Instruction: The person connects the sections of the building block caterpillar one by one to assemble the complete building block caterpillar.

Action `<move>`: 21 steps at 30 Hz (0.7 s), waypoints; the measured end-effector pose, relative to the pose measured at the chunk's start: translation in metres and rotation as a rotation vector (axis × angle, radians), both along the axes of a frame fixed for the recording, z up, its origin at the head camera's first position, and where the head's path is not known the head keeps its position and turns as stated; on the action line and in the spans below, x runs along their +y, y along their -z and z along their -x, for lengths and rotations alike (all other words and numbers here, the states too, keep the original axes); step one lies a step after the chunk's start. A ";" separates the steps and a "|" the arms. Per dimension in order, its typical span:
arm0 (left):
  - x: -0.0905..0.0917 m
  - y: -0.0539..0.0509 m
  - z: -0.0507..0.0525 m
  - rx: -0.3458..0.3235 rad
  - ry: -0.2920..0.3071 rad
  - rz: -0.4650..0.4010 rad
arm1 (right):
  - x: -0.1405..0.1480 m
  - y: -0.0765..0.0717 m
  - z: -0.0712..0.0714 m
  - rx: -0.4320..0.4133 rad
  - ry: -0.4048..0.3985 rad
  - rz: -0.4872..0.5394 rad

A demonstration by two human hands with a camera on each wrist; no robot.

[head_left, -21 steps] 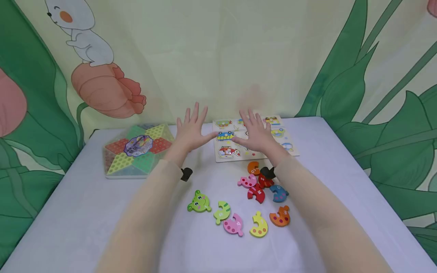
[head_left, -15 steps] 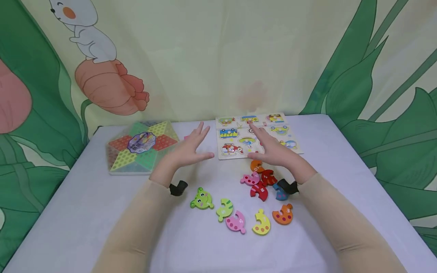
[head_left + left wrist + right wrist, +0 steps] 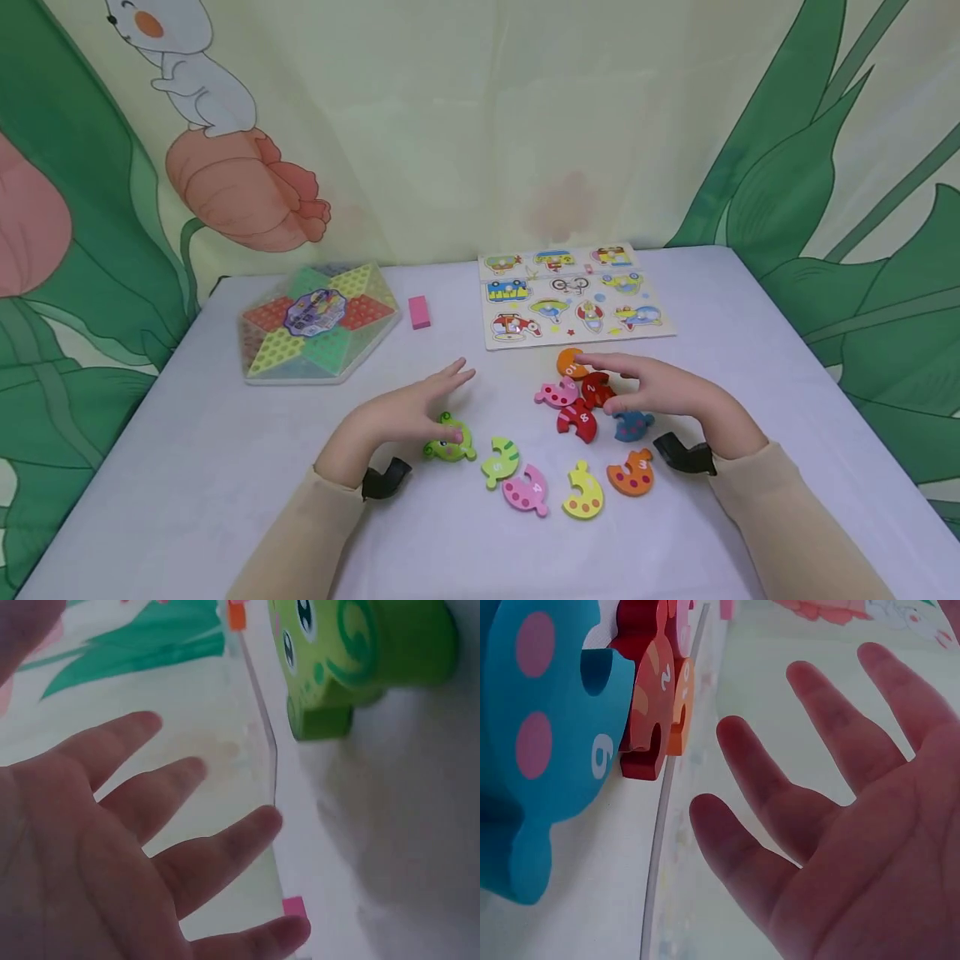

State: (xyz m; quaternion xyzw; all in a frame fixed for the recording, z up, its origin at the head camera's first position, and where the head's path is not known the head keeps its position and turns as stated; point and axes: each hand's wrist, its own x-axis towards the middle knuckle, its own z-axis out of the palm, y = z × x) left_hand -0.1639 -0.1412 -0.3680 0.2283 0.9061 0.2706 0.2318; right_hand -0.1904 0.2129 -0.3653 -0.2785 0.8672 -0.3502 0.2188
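My left hand [image 3: 401,412] hovers with spread, relaxed fingers beside the green smiling head piece [image 3: 456,442], holding nothing. Above the cluster on the right, my right hand [image 3: 660,385] is also loose and empty, nearest the blue piece [image 3: 632,426] marked with a number. Around it lie a dark red piece [image 3: 597,390], a red piece [image 3: 577,422], a pink spotted piece [image 3: 558,392] and an orange piece [image 3: 570,363]. Closer to me lie a green striped piece [image 3: 501,462], a pink piece [image 3: 527,492], a yellow piece [image 3: 583,493] and an orange spotted piece [image 3: 632,473].
A picture puzzle board [image 3: 543,332] with vehicles lies at the back. At the back left sits a clear-lidded hexagonal box [image 3: 352,350] with coloured triangles, a pink block [image 3: 419,312] beside it. A printed cloth [image 3: 420,167] hangs behind the white table [image 3: 187,467].
Both hands have come down and back toward me from raised positions over the far table, moving apart. The pink block has come into view. The pieces stay where they were.
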 end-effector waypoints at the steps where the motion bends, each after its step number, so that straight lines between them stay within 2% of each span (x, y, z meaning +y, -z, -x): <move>1: -0.001 0.001 -0.002 -0.002 -0.017 0.015 | 0.000 0.001 0.000 -0.001 0.000 -0.007; 5: -0.008 0.005 -0.008 -0.031 -0.100 0.055 | -0.001 0.004 0.001 -0.007 -0.012 -0.009; 7: -0.012 0.008 -0.011 -0.054 -0.122 0.064 | 0.000 0.007 0.003 -0.006 -0.018 -0.014; 10: -0.015 0.014 -0.013 -0.057 -0.126 0.109 | 0.001 0.012 0.007 -0.003 -0.006 -0.037; 14: -0.012 0.023 -0.013 -0.025 -0.114 0.172 | 0.006 0.019 0.012 -0.016 0.040 -0.087; 21: -0.005 0.031 -0.007 0.002 -0.133 0.189 | 0.013 0.027 0.015 -0.045 0.061 -0.101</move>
